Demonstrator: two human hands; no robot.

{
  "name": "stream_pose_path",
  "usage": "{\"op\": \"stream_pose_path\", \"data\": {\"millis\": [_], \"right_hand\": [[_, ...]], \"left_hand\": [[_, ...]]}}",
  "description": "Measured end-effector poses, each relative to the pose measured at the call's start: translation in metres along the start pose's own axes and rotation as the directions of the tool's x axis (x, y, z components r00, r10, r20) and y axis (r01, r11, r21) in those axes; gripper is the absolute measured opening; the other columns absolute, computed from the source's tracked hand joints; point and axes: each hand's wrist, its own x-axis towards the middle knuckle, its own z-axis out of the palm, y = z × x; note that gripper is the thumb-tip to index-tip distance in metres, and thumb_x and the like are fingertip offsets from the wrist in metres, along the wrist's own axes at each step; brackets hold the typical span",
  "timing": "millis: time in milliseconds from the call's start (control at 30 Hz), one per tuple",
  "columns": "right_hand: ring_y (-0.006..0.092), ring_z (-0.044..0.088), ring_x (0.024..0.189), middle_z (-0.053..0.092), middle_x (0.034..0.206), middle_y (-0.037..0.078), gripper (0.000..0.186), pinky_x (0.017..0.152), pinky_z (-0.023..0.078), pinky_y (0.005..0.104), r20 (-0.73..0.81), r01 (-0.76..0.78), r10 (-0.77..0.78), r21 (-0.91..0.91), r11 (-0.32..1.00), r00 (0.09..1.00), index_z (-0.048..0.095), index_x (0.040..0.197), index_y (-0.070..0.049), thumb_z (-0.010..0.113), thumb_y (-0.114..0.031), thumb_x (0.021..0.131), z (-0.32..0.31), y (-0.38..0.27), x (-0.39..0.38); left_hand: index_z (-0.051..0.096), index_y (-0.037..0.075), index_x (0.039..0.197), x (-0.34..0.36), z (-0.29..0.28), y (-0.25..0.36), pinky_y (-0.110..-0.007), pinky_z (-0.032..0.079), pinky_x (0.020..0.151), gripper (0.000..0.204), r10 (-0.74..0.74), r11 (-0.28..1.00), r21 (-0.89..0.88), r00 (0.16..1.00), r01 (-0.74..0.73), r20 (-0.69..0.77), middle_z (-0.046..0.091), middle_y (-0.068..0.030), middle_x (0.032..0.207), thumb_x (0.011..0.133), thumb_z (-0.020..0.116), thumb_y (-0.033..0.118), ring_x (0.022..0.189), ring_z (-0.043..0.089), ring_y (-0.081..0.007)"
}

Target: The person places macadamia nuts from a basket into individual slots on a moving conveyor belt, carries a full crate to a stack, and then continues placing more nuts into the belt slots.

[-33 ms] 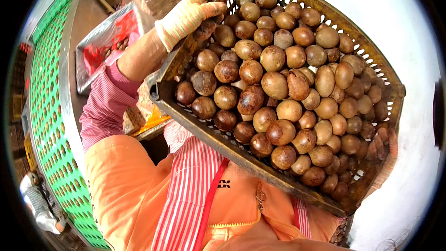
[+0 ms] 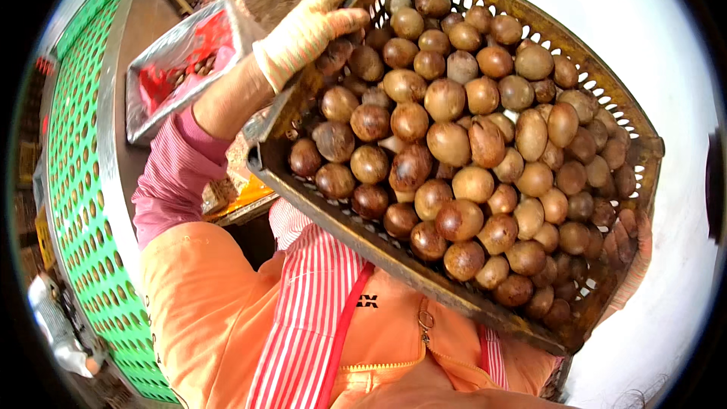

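Head view: dark slatted crate (image 2: pixel 424 279) held up at a tilt in front of the chest, loaded with brown rounded pieces (image 2: pixel 450 144); whether fruit, eggs or something else, I could not tell. Left hand (image 2: pixel 310 34), in a pale knitted glove, gripped the crate's upper left end, thumb and fingers bent over the rim. Right hand (image 2: pixel 632 261) held the opposite end, fingers showing at the wall beside the pieces, the rest partly hidden.

Writing: short black lettering (image 2: pixel 366 301) stood on the orange jacket (image 2: pixel 204 280), just beside the edge of the red-and-white striped apron (image 2: pixel 303 318). Further dark characters ran down the sleeve, too small and bent to make out.

Against the earlier frame, the change was slight. Crate and pieces sat a touch farther right, most clearly at the left end; both grips and the layout of the pieces matched. A lined tub (image 2: pixel 148 125) with red material in it had also shifted a little right, so the camera itself may have moved. Left of it, a metal edge (image 2: pixel 113 106) bordered a green perforated surface (image 2: pixel 85 19) with brown pieces in its holes. Lower left, another person (image 2: pixel 60 326) appeared small, nearer the rim of the view.
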Motion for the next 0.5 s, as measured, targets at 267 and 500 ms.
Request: {"op": "stream_pose_path", "data": {"millis": [267,500], "right_hand": [[0.0154,0.053,0.083,0.058,0.096,0.004,0.031,0.074,0.043,0.0315,0.027,0.02,-0.019,-0.041,0.999,0.999,0.054,0.108,-0.007,0.06,-0.032,0.092,-0.011,0.012,-0.004],[0.0132,0.05,0.078,0.056,0.092,0.003,0.027,0.069,0.04,0.0295,-0.02,-0.015,0.014,-0.079,0.997,1.0,0.053,0.104,-0.008,0.059,-0.032,0.093,-0.009,-0.005,-0.003]], "left_hand": [[0.043,0.006,0.138,-0.067,0.006,-0.056,-0.02,0.035,0.043,0.05,0.048,0.97,-0.233,0.991,-0.077,-0.128,0.058,-0.0019,0.082,0.094,0.061,0.023,0.052,0.045,-0.0058],[0.049,0.007,0.13,-0.027,0.01,-0.039,-0.022,0.036,0.039,0.039,-0.034,0.931,-0.365,0.998,0.012,-0.055,0.054,-0.0018,0.074,0.093,0.061,0.015,0.048,0.047,-0.0078]]}}
